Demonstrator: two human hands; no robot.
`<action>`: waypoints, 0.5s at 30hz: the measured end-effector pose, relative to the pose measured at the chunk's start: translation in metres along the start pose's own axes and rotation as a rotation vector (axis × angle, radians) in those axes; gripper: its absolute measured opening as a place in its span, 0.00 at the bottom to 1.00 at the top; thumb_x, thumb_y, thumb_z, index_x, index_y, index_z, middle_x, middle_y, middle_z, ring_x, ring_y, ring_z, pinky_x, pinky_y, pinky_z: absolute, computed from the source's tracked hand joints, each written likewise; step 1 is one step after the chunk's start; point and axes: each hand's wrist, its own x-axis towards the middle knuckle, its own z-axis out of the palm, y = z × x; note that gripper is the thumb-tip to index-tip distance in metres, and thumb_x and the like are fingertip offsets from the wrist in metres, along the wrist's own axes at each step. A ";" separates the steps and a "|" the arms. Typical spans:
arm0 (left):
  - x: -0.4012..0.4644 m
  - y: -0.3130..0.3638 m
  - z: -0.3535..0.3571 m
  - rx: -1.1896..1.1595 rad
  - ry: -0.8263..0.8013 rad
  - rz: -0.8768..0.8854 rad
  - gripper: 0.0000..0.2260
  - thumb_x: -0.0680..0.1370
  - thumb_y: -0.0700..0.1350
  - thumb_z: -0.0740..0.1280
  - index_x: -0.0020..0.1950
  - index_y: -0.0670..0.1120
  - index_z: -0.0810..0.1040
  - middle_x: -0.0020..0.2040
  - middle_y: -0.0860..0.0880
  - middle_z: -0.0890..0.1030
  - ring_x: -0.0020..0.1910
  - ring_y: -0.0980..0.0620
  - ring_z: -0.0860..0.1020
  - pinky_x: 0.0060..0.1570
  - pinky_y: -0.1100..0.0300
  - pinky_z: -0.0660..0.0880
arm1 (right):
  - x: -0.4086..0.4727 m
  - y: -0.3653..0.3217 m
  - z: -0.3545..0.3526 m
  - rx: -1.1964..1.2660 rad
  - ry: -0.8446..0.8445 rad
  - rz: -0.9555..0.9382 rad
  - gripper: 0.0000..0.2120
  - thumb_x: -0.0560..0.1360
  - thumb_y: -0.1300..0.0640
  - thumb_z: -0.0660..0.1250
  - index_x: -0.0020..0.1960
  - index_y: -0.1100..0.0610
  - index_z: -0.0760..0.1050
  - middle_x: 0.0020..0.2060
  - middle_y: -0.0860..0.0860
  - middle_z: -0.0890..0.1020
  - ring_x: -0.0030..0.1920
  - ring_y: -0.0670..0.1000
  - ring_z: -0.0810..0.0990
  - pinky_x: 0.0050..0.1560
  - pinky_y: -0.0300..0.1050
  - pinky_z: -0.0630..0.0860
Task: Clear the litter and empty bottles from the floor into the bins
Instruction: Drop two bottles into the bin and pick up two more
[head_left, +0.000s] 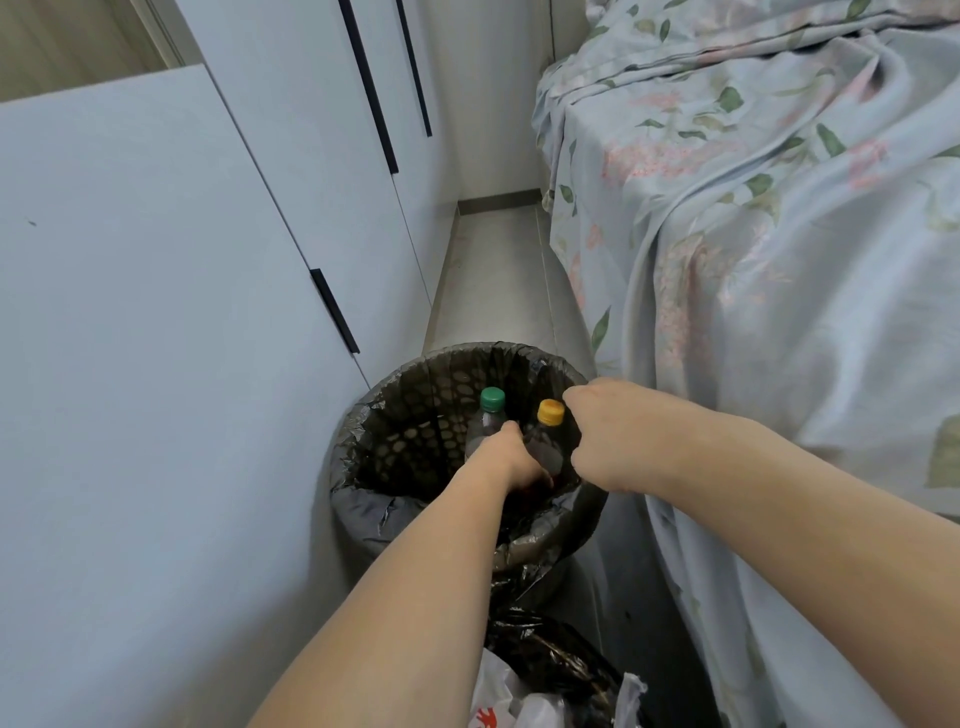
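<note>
A round mesh bin (363, 467) with a black liner stands on the floor between the wardrobe and the bed. Two dark plastic bottles stand upright inside it, one with a green cap (492, 399) and one with a yellow cap (550, 411). My left hand (511, 457) reaches down into the bin and grips the lower body of the green-capped bottle, right against the yellow-capped one. My right hand (605, 436) hovers over the bin's right rim, curled, touching or nearly touching the yellow-capped bottle's neck. Its fingers are hidden.
White wardrobe doors (182, 312) with black handles close off the left. A bed under a floral sheet (779, 260) fills the right. A narrow strip of grey floor (493, 280) runs ahead. A second black-lined bin (561, 670) holding white plastic bags sits at the bottom edge.
</note>
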 end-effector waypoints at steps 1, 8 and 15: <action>0.001 0.000 0.001 0.008 -0.002 0.001 0.34 0.73 0.50 0.72 0.75 0.45 0.60 0.65 0.41 0.74 0.61 0.42 0.74 0.58 0.49 0.74 | -0.001 0.000 0.000 -0.017 -0.011 0.001 0.07 0.77 0.62 0.59 0.55 0.59 0.71 0.50 0.55 0.74 0.45 0.50 0.71 0.37 0.38 0.68; -0.003 -0.004 -0.006 0.043 0.001 0.004 0.34 0.69 0.53 0.76 0.70 0.43 0.67 0.62 0.43 0.76 0.58 0.43 0.76 0.57 0.51 0.75 | -0.001 -0.001 -0.002 -0.063 -0.064 0.038 0.10 0.77 0.63 0.58 0.56 0.61 0.74 0.48 0.55 0.75 0.44 0.52 0.73 0.34 0.38 0.68; -0.043 -0.010 -0.038 0.149 0.091 0.062 0.26 0.74 0.51 0.72 0.68 0.41 0.71 0.61 0.43 0.78 0.57 0.45 0.77 0.51 0.57 0.74 | 0.002 -0.002 0.002 -0.054 -0.009 0.028 0.09 0.76 0.63 0.59 0.54 0.61 0.75 0.50 0.56 0.78 0.45 0.53 0.76 0.33 0.39 0.68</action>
